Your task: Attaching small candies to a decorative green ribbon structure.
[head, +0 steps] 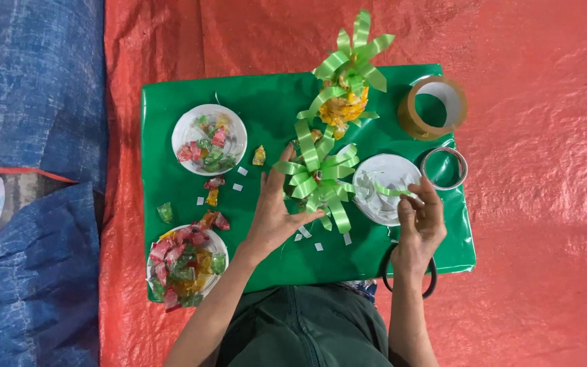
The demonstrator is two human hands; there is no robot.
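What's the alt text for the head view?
The left hand presses on a green ribbon bow on a green board while the right hand pinches a ribbon strip over a white plate.

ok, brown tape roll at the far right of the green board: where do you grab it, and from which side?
Take the brown tape roll by its ring wall, one finger inside the open core and the thumb on the outer face. It seems to lie flat with the core facing up, so coming from above suits. Approach from the right edge: the ribbon bow sits to its left, the smaller tape roll just nearer.
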